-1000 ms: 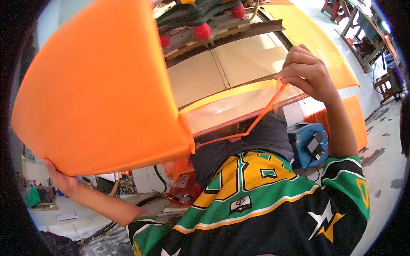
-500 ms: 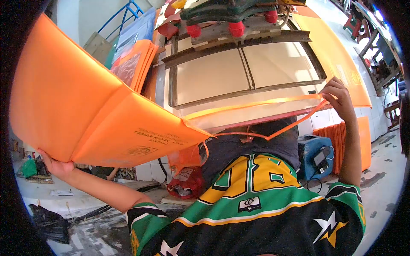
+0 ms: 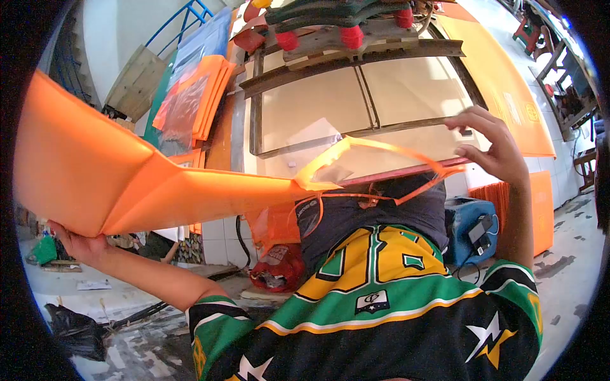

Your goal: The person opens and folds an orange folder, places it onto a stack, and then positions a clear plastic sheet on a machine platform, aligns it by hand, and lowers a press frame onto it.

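Observation:
My left hand [image 3: 79, 244] is closed on the lower edge of a large orange plastic folder [image 3: 82, 171], which is raised and bent at the left. My right hand [image 3: 492, 143] is open at the right of the work table, its thumb and fingers apart. Just below and left of it hangs a narrow orange plastic strip [image 3: 406, 153]. The strip loops back toward the folder's right corner, where a torn-looking edge shows. A clear plastic piece [image 3: 314, 136] stands up behind that corner.
A metal frame [image 3: 375, 130] lies on the pale table board [image 3: 305, 105], beneath a heavy machine part with red knobs [image 3: 351, 38]. Orange folders [image 3: 213, 95] are stacked at left, more [image 3: 540, 209] at right beside a blue case [image 3: 467, 232]. A red bag [image 3: 277, 267] sits below.
My right hand has opened and let go of the orange strip, which now sags in a loop. The folder has tilted lower, hiding its printed text, and the clear piece has come into view.

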`<state>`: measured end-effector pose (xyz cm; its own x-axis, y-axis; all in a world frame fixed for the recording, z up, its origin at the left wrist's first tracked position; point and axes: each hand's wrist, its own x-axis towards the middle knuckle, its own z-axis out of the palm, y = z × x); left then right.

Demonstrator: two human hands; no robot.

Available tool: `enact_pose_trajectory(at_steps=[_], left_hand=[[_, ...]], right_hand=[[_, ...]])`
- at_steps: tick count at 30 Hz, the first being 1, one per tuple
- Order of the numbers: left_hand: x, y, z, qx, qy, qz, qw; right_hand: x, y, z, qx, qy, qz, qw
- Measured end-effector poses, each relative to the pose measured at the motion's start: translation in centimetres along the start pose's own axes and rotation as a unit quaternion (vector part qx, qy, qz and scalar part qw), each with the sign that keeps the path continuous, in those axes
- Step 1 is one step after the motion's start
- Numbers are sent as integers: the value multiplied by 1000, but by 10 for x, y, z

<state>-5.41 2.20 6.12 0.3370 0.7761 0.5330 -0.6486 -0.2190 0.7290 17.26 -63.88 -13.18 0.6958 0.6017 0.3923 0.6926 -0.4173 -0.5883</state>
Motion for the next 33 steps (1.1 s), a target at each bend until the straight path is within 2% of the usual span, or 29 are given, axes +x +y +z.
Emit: enact_pose_trajectory(at_steps=[1, 3, 5, 7, 8, 9, 10, 12, 13, 14, 15, 16, 18, 20, 21, 23, 25, 28, 33], left_hand=[[-2, 2, 5, 7, -3, 9, 1000], [-7, 6, 11, 12, -8, 15, 1000], [-11, 11, 14, 24, 22, 8, 999], [-23, 13, 18, 19, 28, 1, 999], [-28, 13, 19, 15, 36, -3, 999], [-33, 8, 15, 15, 35, -6, 999], [-40, -1, 7, 84, 30, 54, 995], [-55, -15, -1, 150, 23, 112, 982], [-66, -20, -1, 108, 50, 51, 992], [-76, -25, 0, 66, 76, -10, 995], [-87, -32, -1, 65, 75, -11, 995], [-99, -40, -2, 59, 86, -19, 994], [-126, -53, -3, 51, 96, -29, 994], [-151, -66, -7, -3, 143, -97, 985], [-159, -78, -23, -5, 142, -97, 985], [-176, -108, -58, -100, 120, -155, 976], [-204, -129, -49, -107, 138, -169, 970], [-242, -160, -40, -131, 157, -208, 956], [-269, -206, -59, -182, 144, -282, 931]], right_hand=[[9, -16, 6, 16, 44, -39, 998], [20, -39, 14, 93, 28, -87, 991], [27, -53, 25, 139, -54, -125, 981], [33, -75, 35, 116, -144, -115, 976], [35, -80, 41, 115, -143, -112, 977], [35, -81, 49, 177, -140, -81, 971], [35, -81, 57, 239, -135, -49, 960], [35, -71, 76, 289, -138, -64, 945], [36, -70, 81, 339, -140, -83, 927], [37, -76, 83, 370, -135, -63, 917], [38, -77, 89, 369, -134, -61, 918], [37, -76, 97, 417, -119, -13, 901], [35, -81, 100, 519, -86, 68, 848], [35, -76, 101, 528, -79, 78, 842], [37, -75, 101, 540, -72, 88, 834], [39, -80, 91, 542, -62, 87, 833], [43, -81, 84, 540, -47, 88, 836], [47, -82, 78, 537, 27, 86, 839], [47, -78, 57, 480, 44, 137, 865]])
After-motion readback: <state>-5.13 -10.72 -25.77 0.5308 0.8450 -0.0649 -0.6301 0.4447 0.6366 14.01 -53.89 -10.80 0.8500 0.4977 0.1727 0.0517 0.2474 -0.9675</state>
